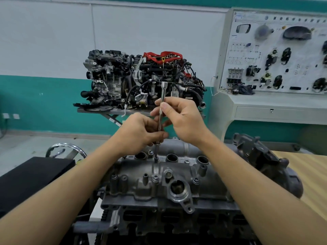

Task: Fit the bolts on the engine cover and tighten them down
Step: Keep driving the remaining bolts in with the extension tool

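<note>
The grey metal engine cover (141, 184) lies in front of me on the engine block. A long chrome extension bar (162, 96) stands nearly upright over it, its lower tip on a bolt (155, 159) near the cover's far edge. My left hand (139, 133) pinches the bar low down. My right hand (180, 117) pinches it higher up, thumb toward me. Other bolts sit in the cover, one (155, 178) near the middle and one (195, 180) to the right.
A black case (31, 175) lies at the left, with a chrome ring (67, 147) behind it. A wooden bench top (304, 174) is at the right. Behind stand a full engine on a stand (141, 80) and a training panel (276, 55).
</note>
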Tool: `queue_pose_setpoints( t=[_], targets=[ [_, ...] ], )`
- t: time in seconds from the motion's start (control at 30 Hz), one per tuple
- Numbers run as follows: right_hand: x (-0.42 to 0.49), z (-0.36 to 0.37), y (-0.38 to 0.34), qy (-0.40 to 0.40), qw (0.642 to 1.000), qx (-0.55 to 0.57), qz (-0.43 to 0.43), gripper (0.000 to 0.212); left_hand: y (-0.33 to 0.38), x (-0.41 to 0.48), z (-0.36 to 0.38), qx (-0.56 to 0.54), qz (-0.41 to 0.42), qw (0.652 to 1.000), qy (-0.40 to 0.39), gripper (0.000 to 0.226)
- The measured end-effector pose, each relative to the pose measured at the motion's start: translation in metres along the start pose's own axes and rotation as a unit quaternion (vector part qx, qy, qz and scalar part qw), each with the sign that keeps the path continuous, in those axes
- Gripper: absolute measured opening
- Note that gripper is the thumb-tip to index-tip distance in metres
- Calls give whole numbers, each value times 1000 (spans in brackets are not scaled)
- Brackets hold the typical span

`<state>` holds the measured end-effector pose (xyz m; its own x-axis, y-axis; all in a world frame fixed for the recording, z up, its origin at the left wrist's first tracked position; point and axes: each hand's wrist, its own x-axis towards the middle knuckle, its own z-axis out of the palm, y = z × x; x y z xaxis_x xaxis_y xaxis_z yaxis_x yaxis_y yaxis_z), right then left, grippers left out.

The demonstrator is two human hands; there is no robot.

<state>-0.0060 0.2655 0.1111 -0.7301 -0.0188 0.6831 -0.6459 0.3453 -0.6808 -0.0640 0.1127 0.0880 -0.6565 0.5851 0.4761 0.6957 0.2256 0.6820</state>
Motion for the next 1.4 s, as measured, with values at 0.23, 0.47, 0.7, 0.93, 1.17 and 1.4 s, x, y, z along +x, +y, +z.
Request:
queue_pose_setpoints(
  t=[0.23, 0.47, 0.7, 0.93, 1.17, 1.4],
  targets=[
    [-5, -4, 8, 5, 1000, 24, 6, 19, -1, 3, 2, 27, 3, 999, -19, 20],
    [4, -12, 5, -35, 999, 7, 12, 12, -2, 3, 1, -1, -13, 999, -36, 15],
    [5, -11, 9, -21, 999, 19, 20, 13, 0, -1, -3, -35, -21, 998, -50, 11],
    [-1, -12, 11, -64, 996, 47, 35, 11, -1, 0, -3, -20, -19, 998, -55, 15],
    [2, -15, 14, -29, 998, 32, 49, 12, -1, 0, -3, -23, -14, 997, -66, 10],
    [4, -12, 6, -10, 999, -14, 35, 22, -2, 0, -3, -17, -4, 998, -62, 7]
  ],
)
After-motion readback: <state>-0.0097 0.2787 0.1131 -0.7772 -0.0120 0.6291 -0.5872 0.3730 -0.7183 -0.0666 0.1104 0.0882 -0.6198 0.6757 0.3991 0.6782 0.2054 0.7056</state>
